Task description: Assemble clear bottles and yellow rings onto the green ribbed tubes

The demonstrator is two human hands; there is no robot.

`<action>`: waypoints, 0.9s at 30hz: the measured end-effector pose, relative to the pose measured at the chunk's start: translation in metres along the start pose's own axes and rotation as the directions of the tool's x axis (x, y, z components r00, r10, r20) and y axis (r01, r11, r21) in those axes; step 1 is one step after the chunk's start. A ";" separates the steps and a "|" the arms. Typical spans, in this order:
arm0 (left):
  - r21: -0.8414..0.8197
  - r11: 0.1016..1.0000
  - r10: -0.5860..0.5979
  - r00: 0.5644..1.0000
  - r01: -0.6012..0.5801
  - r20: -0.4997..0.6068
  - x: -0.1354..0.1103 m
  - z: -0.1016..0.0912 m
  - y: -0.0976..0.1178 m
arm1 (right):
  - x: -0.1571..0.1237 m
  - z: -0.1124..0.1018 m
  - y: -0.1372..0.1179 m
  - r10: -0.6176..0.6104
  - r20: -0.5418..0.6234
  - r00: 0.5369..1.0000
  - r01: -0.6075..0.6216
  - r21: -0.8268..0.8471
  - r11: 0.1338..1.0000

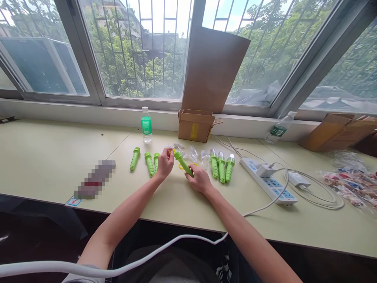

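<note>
My right hand (199,180) grips the lower end of a green plastic tube-shaped piece (183,163), held tilted above the table. My left hand (165,162) pinches at its top end, with a small yellow part showing by the fingers. Left of my hands lie three green pieces (134,158) without caps. To the right lie three green pieces with clear caps (221,166). Several small clear caps (193,153) are scattered just behind my hands, and a yellow ring (180,166) lies under the held piece.
A water bottle (146,124) and an open cardboard box (194,125) stand by the window sill. A white power strip (269,181) with plugs and cables lies at the right, next to bagged items (350,184). A second bottle (279,127) leans on the sill.
</note>
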State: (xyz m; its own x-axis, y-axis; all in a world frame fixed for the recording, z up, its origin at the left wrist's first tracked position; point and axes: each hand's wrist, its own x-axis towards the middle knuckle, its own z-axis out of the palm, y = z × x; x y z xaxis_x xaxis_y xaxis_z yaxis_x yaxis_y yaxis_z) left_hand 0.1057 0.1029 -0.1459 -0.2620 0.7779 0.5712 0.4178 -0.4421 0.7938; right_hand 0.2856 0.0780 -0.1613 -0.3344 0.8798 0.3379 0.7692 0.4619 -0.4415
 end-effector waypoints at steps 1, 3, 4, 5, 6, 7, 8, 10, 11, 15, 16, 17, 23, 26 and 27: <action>0.005 1.000 0.001 1.000 -0.001 0.002 0.000 0.000 0.000 | 0.000 0.000 0.000 0.000 0.000 1.000 0.000 0.000 1.000; 0.020 1.000 0.007 1.000 -0.007 0.012 0.000 0.000 -0.002 | 0.000 0.000 0.000 0.000 -0.002 1.000 0.000 -0.003 1.000; 0.031 0.999 0.012 1.000 -0.013 0.021 0.000 0.000 -0.003 | 0.000 0.000 0.000 0.001 -0.003 1.000 -0.001 -0.006 1.000; 0.041 0.999 0.019 0.999 -0.021 0.030 0.000 0.000 -0.004 | 0.000 0.001 0.000 0.002 -0.002 1.000 -0.002 -0.009 1.000; 0.051 0.998 0.027 0.999 -0.029 0.039 0.000 0.000 -0.005 | 0.000 0.001 0.000 0.004 -0.002 1.000 -0.004 -0.012 1.000; 0.059 0.998 0.033 0.998 -0.036 0.046 0.000 0.000 -0.006 | 0.000 0.001 0.000 0.006 -0.001 1.000 -0.006 -0.015 1.000; 0.066 0.997 0.038 0.998 -0.042 0.052 0.000 0.000 -0.007 | 0.000 0.001 0.000 0.008 0.000 1.000 -0.008 -0.018 1.000; 0.075 0.996 0.044 0.997 -0.048 0.056 0.000 0.001 -0.009 | 0.000 0.001 0.000 0.011 0.003 1.000 -0.011 -0.019 1.000; 0.078 0.996 0.046 0.997 -0.050 0.058 0.000 0.001 -0.009 | 0.000 0.001 0.000 0.012 0.005 1.000 -0.012 -0.020 1.000; 0.085 0.995 0.053 0.996 -0.059 0.069 0.000 0.001 -0.011 | 0.000 0.001 0.000 0.016 0.012 1.000 -0.015 -0.024 1.000; 0.087 0.994 0.053 0.996 -0.059 0.073 0.000 0.001 -0.011 | 0.000 0.001 0.000 0.016 0.014 1.000 -0.016 -0.026 1.000; 0.090 0.994 0.052 0.996 -0.059 0.077 0.000 0.001 -0.011 | 0.000 0.001 0.000 0.017 0.015 1.000 -0.016 -0.028 0.999; 0.101 0.993 0.055 0.994 -0.064 0.098 0.000 0.001 -0.013 | 0.001 0.000 0.000 0.015 0.015 1.000 -0.015 -0.037 0.999; 0.097 0.993 0.055 0.993 -0.065 0.104 0.001 0.001 -0.014 | 0.001 0.000 0.000 0.015 0.020 1.000 -0.014 -0.036 0.999; 0.096 0.993 0.054 0.993 -0.065 0.105 0.001 0.001 -0.014 | 0.001 0.000 0.000 0.015 0.022 1.000 -0.015 -0.035 0.999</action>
State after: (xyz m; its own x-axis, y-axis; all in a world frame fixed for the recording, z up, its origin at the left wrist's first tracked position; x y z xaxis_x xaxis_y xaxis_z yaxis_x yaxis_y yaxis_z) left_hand 0.1003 0.1100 -0.1570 -0.1464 0.7952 0.5884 0.5157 -0.4463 0.7314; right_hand 0.2855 0.0785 -0.1609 -0.3342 0.8890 0.3130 0.7924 0.4448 -0.4174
